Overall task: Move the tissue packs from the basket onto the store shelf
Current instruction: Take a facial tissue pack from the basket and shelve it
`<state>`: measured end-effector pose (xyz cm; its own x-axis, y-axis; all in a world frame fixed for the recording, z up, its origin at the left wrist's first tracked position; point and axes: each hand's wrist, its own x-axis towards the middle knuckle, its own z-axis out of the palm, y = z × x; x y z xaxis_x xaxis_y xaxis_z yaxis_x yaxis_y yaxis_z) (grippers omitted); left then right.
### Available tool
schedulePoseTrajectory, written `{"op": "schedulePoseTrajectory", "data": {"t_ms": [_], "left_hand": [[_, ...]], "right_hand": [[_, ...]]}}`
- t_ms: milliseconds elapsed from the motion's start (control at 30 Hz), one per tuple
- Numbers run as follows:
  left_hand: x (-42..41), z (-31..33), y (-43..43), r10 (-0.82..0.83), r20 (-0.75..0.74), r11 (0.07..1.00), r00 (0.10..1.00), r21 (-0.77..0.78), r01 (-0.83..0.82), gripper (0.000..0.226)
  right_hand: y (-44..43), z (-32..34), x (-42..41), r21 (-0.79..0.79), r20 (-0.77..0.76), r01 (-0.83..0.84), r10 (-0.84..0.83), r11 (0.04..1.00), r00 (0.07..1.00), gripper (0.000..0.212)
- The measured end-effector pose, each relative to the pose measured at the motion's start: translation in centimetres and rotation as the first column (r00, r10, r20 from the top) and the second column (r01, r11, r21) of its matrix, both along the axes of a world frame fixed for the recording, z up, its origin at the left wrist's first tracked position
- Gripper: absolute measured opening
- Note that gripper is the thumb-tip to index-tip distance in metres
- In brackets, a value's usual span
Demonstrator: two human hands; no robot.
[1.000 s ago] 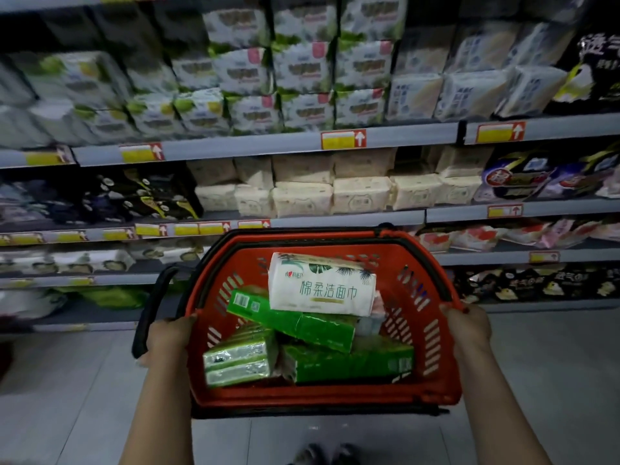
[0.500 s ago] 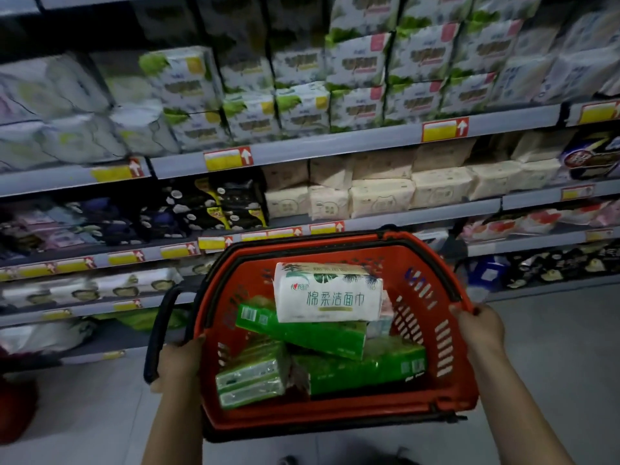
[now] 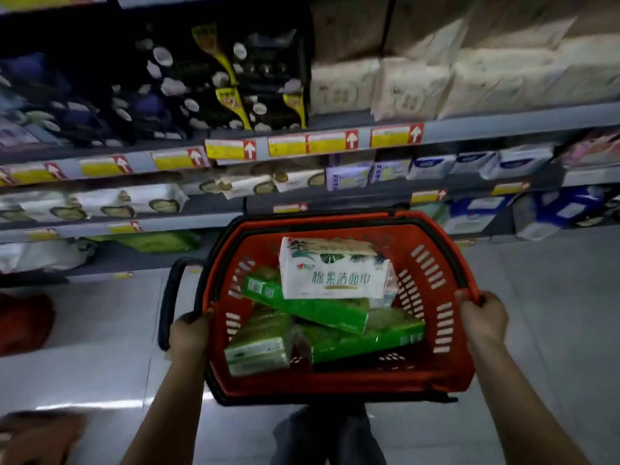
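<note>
Head cam: basket is gripped at both side rims. L hand is curled over the left rim, R hand over the right rim, with fingers wrapped on the edge both sides. Basket is held off the floor in front of the body, left side slightly lower. Black handle is swung out on the left, just beside L hand.

All task packs are seen inside the basket:
- white pack: on top, toward the far wall, printed face up, resting on the long green pack.
- long green pack: laid slanted across the middle.
- 2nd green pack: under it, toward the right wall.
- green/white pack: near-left corner, close to the wall by L hand.

Bkgd: shelf tiers are seen right behind the basket, grey edges fitted w/ yellow-red tags. Beige packs are stacked upper right, dark packs upper left, white/blue packs one tier down. Heavy blur, so labels can't be read. Legs are seen under the basket. Red item at left edge, too blurred to ID.
</note>
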<state>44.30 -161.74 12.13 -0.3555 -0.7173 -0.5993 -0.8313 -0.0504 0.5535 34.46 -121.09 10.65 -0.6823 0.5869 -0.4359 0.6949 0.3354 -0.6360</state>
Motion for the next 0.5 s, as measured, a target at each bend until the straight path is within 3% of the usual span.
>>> {"op": "schedulePoseTrajectory", "data": {"t_ms": [167, 333, 500], "left_hand": [[-2.0, -12.2, -2.4, -0.005, 0.01, 1.0, 1.0, 0.028, 0.005, 0.034], [-3.1, -27.5, -5.4, -0.014, 0.078, 1.0, 0.997, 0.004, 0.013, 0.039], [-2.7, -37.0, -7.2, 0.036, 0.079, 0.999, 0.996, -0.014, -0.035, 0.04]], "right_hand": [[-1.3, -10.1, -1.5, 0.007, 0.006, 0.018, -0.018, 1.0, 1.0, 0.021], [-2.6, -22.0, -3.5, -0.001, -0.013, -0.001, 0.001, 1.0, 1.0, 0.019], [-4.1, -31.1, -4.5, -0.046, -0.014, -0.003, 0.002, 0.999, 1.0, 0.022]]}}
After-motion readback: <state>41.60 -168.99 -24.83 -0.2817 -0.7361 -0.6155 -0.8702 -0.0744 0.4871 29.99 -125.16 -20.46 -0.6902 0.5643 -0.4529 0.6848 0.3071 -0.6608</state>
